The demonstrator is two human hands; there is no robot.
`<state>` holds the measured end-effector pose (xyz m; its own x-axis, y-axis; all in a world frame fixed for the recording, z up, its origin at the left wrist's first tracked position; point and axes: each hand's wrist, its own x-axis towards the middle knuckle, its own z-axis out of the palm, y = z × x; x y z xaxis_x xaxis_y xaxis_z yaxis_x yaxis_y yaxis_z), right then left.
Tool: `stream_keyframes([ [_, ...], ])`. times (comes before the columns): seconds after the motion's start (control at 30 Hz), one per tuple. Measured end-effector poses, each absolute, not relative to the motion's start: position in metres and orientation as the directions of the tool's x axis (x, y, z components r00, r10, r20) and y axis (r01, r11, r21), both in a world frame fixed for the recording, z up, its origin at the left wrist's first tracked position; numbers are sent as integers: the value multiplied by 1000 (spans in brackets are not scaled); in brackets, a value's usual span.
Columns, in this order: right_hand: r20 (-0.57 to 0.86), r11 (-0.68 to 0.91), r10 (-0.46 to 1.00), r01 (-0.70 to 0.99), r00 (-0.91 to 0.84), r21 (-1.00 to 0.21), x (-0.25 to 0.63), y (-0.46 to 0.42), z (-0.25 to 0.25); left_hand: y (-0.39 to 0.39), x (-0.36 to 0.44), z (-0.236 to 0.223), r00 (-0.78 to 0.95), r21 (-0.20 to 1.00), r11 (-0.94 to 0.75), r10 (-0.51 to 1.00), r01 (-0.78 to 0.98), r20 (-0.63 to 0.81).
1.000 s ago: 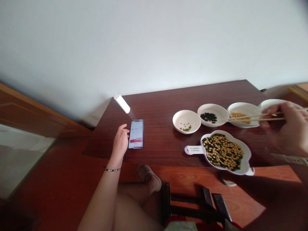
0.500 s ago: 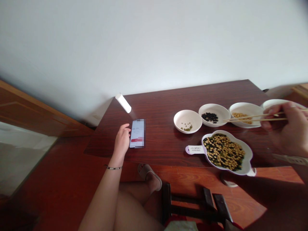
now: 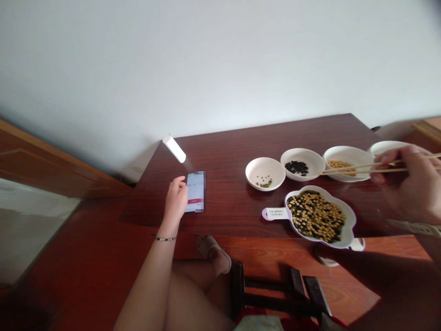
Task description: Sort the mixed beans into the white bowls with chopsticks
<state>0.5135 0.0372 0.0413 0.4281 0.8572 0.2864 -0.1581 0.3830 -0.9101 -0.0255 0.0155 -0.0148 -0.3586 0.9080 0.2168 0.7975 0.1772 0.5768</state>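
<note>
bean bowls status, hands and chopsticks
Right hand holding chopsticks across yellow-bean bowl. Left hand at phone. Mixed-bean dish nearby, untouched.

Dark wood table (image 3: 223, 147): phone (image 3: 198, 193), white bowls (image 3: 265, 161), bean dish (image 3: 348, 220).

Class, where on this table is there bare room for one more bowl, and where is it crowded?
The widest bare patch of the tabletop lies between the phone and the white bowl of green beans; a strip runs behind the black-bean bowl. The right end is crowded: yellow-bean bowl, lobed tray, right hand with chopsticks.
</note>
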Motion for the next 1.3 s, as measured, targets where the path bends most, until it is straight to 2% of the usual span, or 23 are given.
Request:
stream_keyframes([
  [0.23,298,381,856,-127,421,-916,523,38,34,16,6,-11,-297,324,217,928,921,224],
  [0.5,274,354,860,-115,431,-928,525,33,39,21,30,2,-336,202,296,919,934,205],
  [0.73,245,328,872,-135,423,-935,524,28,41,25,35,1,-334,171,300,915,938,225],
  [1.1,176,236,940,-184,291,-954,523,20,42,26,34,0,-338,160,306,909,939,245],
  [1.2,128,168,968,-180,216,-969,524,19,40,27,32,-2,-346,168,313,907,935,240],
  [1.3,13,36,989,-157,148,-987,525,17,39,26,30,-2,-347,176,313,911,933,223],
])
